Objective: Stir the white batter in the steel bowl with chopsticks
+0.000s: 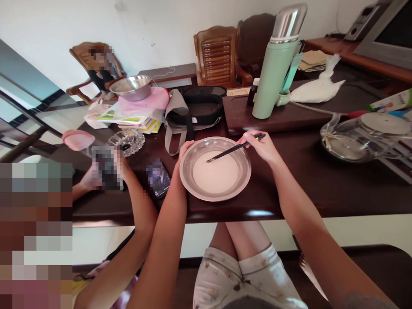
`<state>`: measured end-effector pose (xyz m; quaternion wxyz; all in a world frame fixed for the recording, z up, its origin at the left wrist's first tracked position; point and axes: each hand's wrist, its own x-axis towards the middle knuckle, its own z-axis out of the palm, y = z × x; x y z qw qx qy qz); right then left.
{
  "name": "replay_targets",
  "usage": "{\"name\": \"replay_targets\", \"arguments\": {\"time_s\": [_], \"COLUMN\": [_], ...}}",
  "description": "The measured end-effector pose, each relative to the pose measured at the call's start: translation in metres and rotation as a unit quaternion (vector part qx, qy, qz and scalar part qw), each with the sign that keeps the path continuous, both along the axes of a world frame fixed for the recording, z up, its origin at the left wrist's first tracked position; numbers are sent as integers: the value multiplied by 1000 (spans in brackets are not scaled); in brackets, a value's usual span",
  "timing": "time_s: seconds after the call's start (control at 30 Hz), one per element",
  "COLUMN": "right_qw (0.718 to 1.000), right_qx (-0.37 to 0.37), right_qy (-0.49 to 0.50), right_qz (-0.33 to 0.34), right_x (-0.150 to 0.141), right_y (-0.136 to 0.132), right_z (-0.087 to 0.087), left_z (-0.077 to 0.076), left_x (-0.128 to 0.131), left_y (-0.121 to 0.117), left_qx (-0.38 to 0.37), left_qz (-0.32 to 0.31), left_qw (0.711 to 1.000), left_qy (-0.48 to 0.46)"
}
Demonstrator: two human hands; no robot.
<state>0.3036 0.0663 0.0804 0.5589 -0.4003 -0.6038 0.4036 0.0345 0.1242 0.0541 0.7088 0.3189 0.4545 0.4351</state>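
Note:
A steel bowl [189,180] holding a white batter [216,175] sits on the dark table near its front edge. My left hand [184,151] grips the bowl's left rim, fingers curled over it. My right hand [260,145] is closed on a pair of dark chopsticks [233,149], whose tips dip into the batter at the upper left. My knees show below the table edge.
Another person at my left holds a phone [106,168]; a second phone [158,179] lies on the table beside the bowl. A green flask [273,77], a glass ashtray [128,141], a black bag [196,109], a glass jug [357,137], books and a steel bowl [131,87] stand behind.

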Motion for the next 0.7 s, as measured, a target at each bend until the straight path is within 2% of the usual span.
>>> {"name": "replay_targets", "arguments": {"time_s": [0.1, 0.27, 0.33, 0.47, 0.53, 0.7], "right_qw": [999, 999, 998, 1000, 999, 999], "right_qx": [15, -14, -18, 2, 8, -18], "right_qy": [30, -3, -17, 11, 30, -6], "right_qz": [-38, 46, 54, -24, -39, 45], "right_x": [6, -1, -4, 0, 3, -2], "right_y": [2, -1, -2, 1, 2, -2], "right_z": [-2, -1, 0, -1, -2, -1], "left_z": [6, 6, 5, 5, 5, 1], "left_x": [2, 3, 2, 2, 1, 0], "left_y": [-2, -4, -5, -5, -4, -3], "left_qx": [-18, -23, -21, -16, -13, 8], "left_qz": [0, 6, 5, -2, -4, -4], "left_qw": [1000, 1000, 1000, 1000, 1000, 1000], "left_qy": [-7, -17, -19, -17, -11, 8]}}
